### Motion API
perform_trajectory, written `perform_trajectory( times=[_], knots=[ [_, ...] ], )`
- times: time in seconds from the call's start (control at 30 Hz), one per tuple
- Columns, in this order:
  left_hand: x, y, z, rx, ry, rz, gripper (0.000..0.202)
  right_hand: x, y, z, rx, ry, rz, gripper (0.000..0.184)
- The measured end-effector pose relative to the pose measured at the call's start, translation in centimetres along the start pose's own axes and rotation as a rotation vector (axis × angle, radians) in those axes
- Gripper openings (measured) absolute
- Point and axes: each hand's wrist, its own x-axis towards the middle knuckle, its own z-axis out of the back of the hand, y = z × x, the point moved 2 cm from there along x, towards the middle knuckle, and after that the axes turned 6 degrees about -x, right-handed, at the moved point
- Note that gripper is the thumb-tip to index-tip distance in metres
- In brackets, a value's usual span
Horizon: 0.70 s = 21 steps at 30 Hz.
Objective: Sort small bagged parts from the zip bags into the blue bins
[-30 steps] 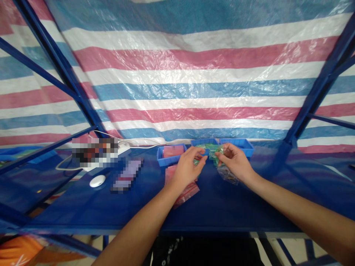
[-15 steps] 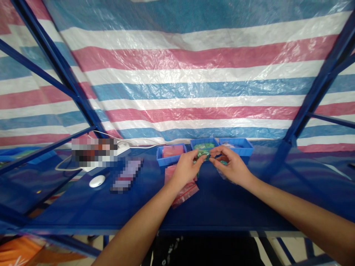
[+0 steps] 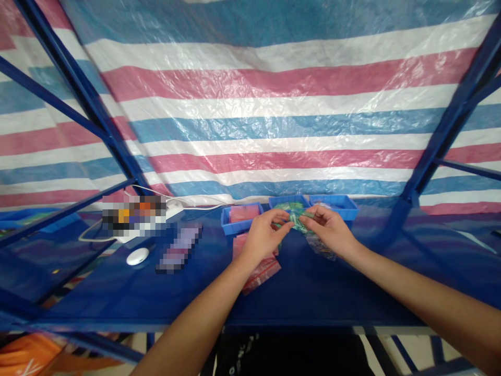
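Note:
A small crinkled green plastic bag [image 3: 299, 224] is stretched between my two hands above the blue table. My left hand [image 3: 266, 235] pinches its left side between thumb and fingers. On the other side, my right hand [image 3: 331, 230] grips the bag's right edge the same way. What the bag contains is too small to make out. Red zip bags [image 3: 264, 274] lie on the table under and beside my left wrist. Below my right hand is a clear plastic bag [image 3: 323, 248] with small items in it, partly covered by the hand.
Behind my hands stand three blue bins: one with red bags [image 3: 237, 228], one with green bags [image 3: 287, 200], one with clear bags [image 3: 346, 213]. Leftward are a white rounded case [image 3: 138, 256], a blurred phone-like object [image 3: 180, 248] and cables [image 3: 203, 208]. Blue frame posts [image 3: 434, 136] flank the table [image 3: 332, 297].
The green bag now shows more widely spread between my fingers. My right hand has turned and closed on its edge, and more of the clear bag below shows.

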Motion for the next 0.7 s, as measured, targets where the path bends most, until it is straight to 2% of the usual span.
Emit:
perform_trajectory(
  times=[0.07, 0.17, 0.33, 0.5, 0.57, 0.7],
  knots=[
    [0.1, 0.0, 0.1, 0.071, -0.023, -0.036, 0.021, 0.2, 0.0, 0.2, 0.006, -0.046, -0.011, 0.037],
    [-0.1, 0.1, -0.1, 0.051, 0.046, -0.074, 0.026, 0.3, -0.3, 0.4, -0.009, -0.062, -0.005, 0.039],
    [-0.6, -0.1, -0.7, 0.009, 0.109, -0.074, 0.044, -0.2, -0.2, -0.3, -0.054, 0.024, 0.064, 0.035],
    [-0.3, -0.2, -0.3, 0.065, 0.101, -0.076, 0.026, -0.9, 1.1, -1.0, -0.006, 0.152, 0.048, 0.037],
    [-0.1, 0.0, 0.0, 0.075, 0.071, -0.057, 0.023, -0.8, 1.3, -0.9, -0.021, 0.126, 0.045, 0.035],
    [0.1, 0.1, 0.0, 0.016, 0.061, -0.030, 0.022, -0.2, 0.5, -0.2, -0.058, -0.047, 0.089, 0.037]
  ],
)
